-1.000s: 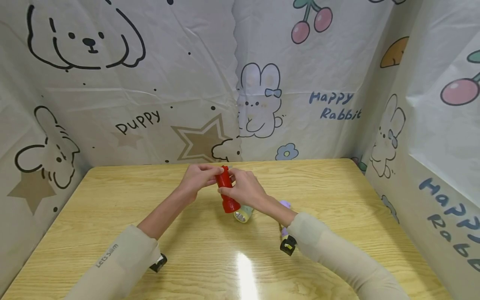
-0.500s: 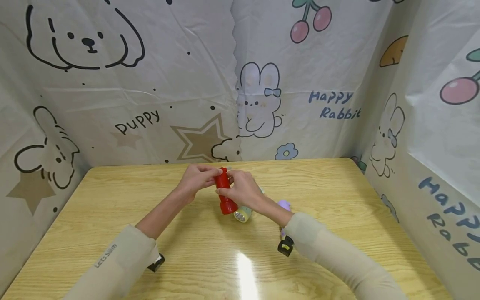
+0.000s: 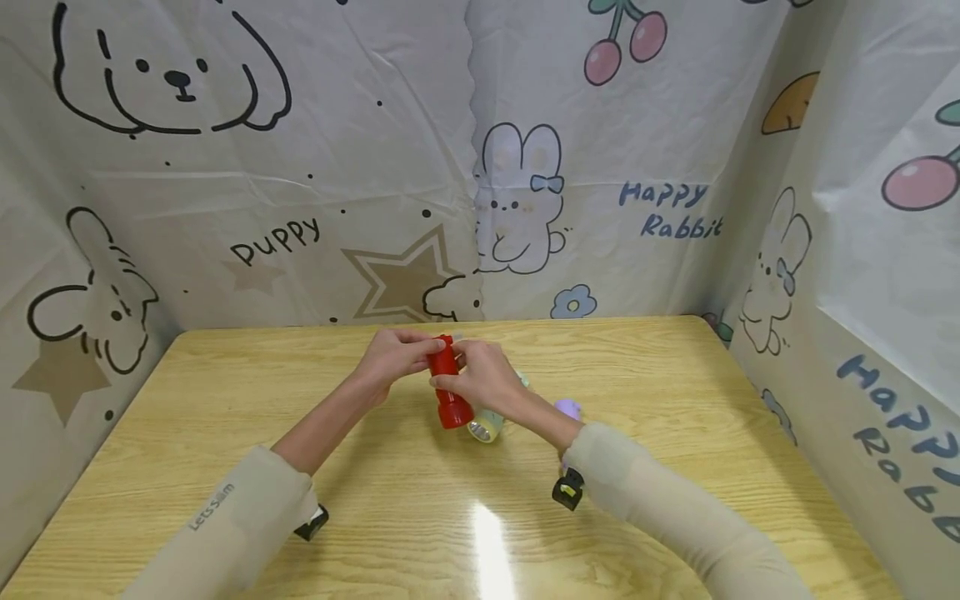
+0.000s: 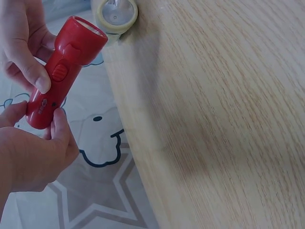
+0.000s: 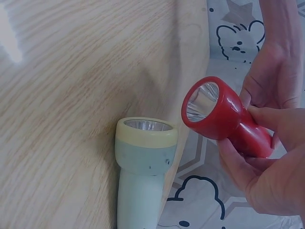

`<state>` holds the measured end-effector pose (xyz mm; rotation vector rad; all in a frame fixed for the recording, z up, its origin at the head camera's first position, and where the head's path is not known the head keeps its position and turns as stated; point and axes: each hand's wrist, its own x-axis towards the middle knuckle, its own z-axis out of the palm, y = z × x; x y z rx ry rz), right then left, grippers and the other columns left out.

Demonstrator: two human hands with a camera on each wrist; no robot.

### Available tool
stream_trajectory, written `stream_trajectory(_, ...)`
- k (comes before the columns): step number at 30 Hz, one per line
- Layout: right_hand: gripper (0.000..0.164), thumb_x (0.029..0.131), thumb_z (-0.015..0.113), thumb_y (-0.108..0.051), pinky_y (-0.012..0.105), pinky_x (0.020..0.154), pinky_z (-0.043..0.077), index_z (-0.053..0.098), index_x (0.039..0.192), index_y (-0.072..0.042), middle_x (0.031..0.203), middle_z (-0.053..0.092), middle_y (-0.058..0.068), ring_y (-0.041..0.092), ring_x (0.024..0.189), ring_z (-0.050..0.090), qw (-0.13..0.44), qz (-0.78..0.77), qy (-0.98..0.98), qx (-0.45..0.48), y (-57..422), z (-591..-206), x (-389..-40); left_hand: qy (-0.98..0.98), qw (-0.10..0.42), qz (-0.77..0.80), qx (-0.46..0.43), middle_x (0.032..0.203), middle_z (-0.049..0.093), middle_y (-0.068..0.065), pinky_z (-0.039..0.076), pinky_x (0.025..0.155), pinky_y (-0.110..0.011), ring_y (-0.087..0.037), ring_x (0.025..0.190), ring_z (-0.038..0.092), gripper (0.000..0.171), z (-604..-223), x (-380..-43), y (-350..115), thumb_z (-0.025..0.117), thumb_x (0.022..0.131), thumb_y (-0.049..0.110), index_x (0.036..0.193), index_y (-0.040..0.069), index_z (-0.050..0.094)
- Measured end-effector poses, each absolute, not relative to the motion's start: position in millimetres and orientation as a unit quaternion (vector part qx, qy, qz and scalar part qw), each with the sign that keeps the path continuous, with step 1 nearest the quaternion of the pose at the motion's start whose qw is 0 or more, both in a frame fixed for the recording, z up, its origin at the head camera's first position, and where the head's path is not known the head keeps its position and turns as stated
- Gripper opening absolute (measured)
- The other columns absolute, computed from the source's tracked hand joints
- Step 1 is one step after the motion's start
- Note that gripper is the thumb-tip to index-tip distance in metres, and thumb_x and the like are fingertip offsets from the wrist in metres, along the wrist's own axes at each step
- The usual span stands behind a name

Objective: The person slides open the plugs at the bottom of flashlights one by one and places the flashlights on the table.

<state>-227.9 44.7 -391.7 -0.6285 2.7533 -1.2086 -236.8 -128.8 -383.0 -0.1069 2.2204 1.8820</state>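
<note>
Head view, centre of frame: the red flashlight [image 3: 455, 410] is hanging between two hands above the desk [image 3: 225, 408], head end pointing toward the bottom of the frame, tail toward the top. The left hand [image 3: 393, 360] is pinching the tail end, thumb and fingers closing in from either side. The right hand [image 3: 489, 377] is gripping the barrel from the right, fingers curling round, thumb lying across it.

Left wrist view, upper left: a ribbed switch [image 4: 60, 72] is showing on the red barrel, the right thumb resting just beside it.

Right wrist view: a silvery reflector [image 5: 202, 101] is facing left — a pale green flashlight with a cream rim [image 5: 140, 188] is lying on the desk at bottom centre, near the red one but apart.

Head view, right of centre: a purple item [image 3: 567, 409] is sitting partly behind the right forearm — shape unclear. Cloth [image 3: 360, 150] printed with puppies, rabbits and stars is hanging behind the desk.
</note>
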Motion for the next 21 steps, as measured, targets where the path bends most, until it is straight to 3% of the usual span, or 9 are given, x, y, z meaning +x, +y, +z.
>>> stream_trajectory(9, 0.035, 0.086, 0.081, -0.022, 0.024, 0.056, 0.055, 0.07, 0.111, 0.0, 0.085, 0.071, 0.007, 0.011, 0.064, 0.065, 0.044, -0.395, 0.897, -0.192, 40.1, -391.9, -231.0, 0.751, 0.107, 0.65, -0.045, 0.123, 0.063, -0.021, 0.048, 0.1, -0.044, -0.032, 0.108, 0.065, 0.038, -386.3, -238.9, -128.7, 0.07, 0.094, 0.018, 0.12, -0.009, 0.064)
stream_trajectory(21, 0.026, 0.085, 0.081, -0.022, 0.024, 0.056, 0.054, 0.073, 0.102, -0.003, 0.079, 0.07, 0.001, 0.009, 0.062, 0.064, 0.051, -0.398, 0.897, -0.188, 37.7, -395.5, -234.4, 0.742, 0.093, 0.661, -0.056, 0.12, 0.063, -0.021, 0.051, 0.096, -0.041, -0.03, 0.106, 0.065, 0.032, -393.3, -240.3, -127.3, 0.071, 0.094, 0.013, 0.114, -0.01, 0.066)
